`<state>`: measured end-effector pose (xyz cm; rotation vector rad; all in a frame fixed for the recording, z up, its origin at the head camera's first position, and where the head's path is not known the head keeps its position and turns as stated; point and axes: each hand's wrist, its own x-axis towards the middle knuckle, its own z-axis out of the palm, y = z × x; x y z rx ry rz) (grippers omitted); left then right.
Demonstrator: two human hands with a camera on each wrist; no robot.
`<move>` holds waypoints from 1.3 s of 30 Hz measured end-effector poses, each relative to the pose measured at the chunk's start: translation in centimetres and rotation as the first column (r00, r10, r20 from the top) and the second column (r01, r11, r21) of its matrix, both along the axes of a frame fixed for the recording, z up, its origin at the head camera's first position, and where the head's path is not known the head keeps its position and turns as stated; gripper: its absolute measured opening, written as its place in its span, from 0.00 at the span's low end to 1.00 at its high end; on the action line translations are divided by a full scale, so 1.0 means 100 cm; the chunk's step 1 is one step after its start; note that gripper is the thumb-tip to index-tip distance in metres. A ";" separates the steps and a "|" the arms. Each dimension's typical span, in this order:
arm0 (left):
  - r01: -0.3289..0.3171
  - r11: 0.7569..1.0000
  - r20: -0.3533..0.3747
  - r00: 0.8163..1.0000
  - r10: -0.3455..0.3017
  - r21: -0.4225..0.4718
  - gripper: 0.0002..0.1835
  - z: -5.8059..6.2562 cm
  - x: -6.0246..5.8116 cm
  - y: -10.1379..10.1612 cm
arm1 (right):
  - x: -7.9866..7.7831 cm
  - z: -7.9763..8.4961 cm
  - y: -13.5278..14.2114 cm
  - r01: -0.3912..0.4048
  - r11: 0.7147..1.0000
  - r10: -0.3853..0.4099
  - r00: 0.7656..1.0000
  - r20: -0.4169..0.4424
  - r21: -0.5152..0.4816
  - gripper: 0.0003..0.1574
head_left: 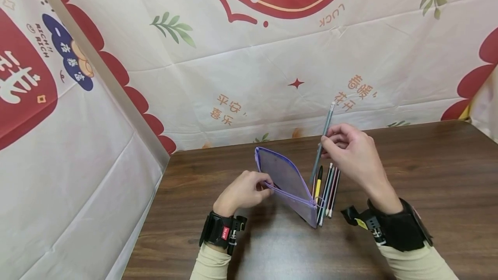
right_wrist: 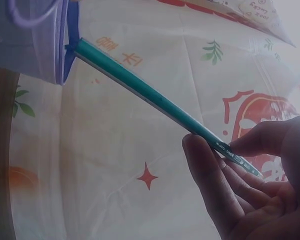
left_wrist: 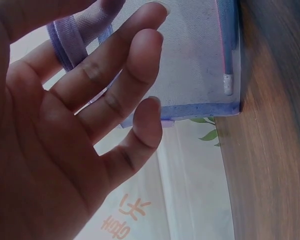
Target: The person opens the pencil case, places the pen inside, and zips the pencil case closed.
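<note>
A purple mesh zip pouch (head_left: pixel 297 208) stands on the table with its mouth spread open. My left hand (head_left: pixel 245 191) pinches its near rim between thumb and fingers. Between the thumb and fingers of my right hand (head_left: pixel 355 154) is a green pencil (head_left: pixel 326 126), held at a slant; in the right wrist view the green pencil (right_wrist: pixel 140 90) has its lower end at the pouch's mouth. Through the mesh in the left wrist view, a white-tipped pencil (left_wrist: pixel 228 82) lies along the pouch's side.
Beside the pouch's right end, several pencils (head_left: pixel 333 189) and a yellow pen with a black cap (head_left: pixel 318 185) lie on the brown wooden table (head_left: pixel 428 176). A printed cloth (head_left: pixel 264 77) hangs behind the table's far edge, and another covers the left side.
</note>
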<state>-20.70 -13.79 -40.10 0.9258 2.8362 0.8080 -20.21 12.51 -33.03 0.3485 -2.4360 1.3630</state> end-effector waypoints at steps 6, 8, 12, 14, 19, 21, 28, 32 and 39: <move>0.010 1.000 -0.002 1.000 -0.010 -0.002 0.05 0.000 0.000 0.000 | 0.001 -0.002 -0.005 -0.031 0.999 0.032 0.999 -0.037 0.005 0.11; 0.011 1.000 -0.002 1.000 -0.011 -0.003 0.05 0.000 0.000 0.000 | 0.002 -0.003 -0.006 -0.037 0.999 0.037 0.998 -0.047 0.001 0.10; 0.009 1.000 -0.002 1.000 -0.009 -0.008 0.05 -0.001 -0.001 0.000 | 0.002 -0.004 -0.009 -0.041 0.999 0.040 0.998 -0.050 -0.006 0.10; 0.009 1.000 -0.003 1.000 -0.009 -0.008 0.04 -0.001 -0.001 0.000 | 0.002 -0.005 -0.011 -0.045 0.999 0.045 0.998 -0.048 -0.006 0.09; 0.007 1.000 -0.001 1.000 -0.007 -0.005 0.04 0.000 -0.001 0.000 | 0.004 -0.004 -0.013 -0.058 0.998 0.058 0.996 -0.061 0.000 0.09; 0.008 1.000 -0.002 1.000 -0.008 -0.006 0.04 0.000 -0.001 0.000 | 0.005 -0.004 -0.013 -0.059 0.998 0.058 0.996 -0.071 -0.002 0.09; 0.006 1.000 -0.004 1.000 -0.006 -0.009 0.03 -0.001 -0.001 -0.001 | 0.007 -0.007 -0.020 -0.092 0.996 0.090 0.992 -0.087 -0.012 0.07; 0.006 1.000 0.000 1.000 -0.006 -0.013 0.04 -0.001 0.000 -0.001 | 0.008 -0.010 -0.025 -0.107 0.994 0.106 0.989 -0.099 -0.006 0.05; -0.004 1.000 0.014 1.000 0.004 -0.009 0.04 0.001 0.001 -0.001 | 0.008 -0.011 -0.027 -0.084 0.996 0.088 0.989 -0.116 0.033 0.04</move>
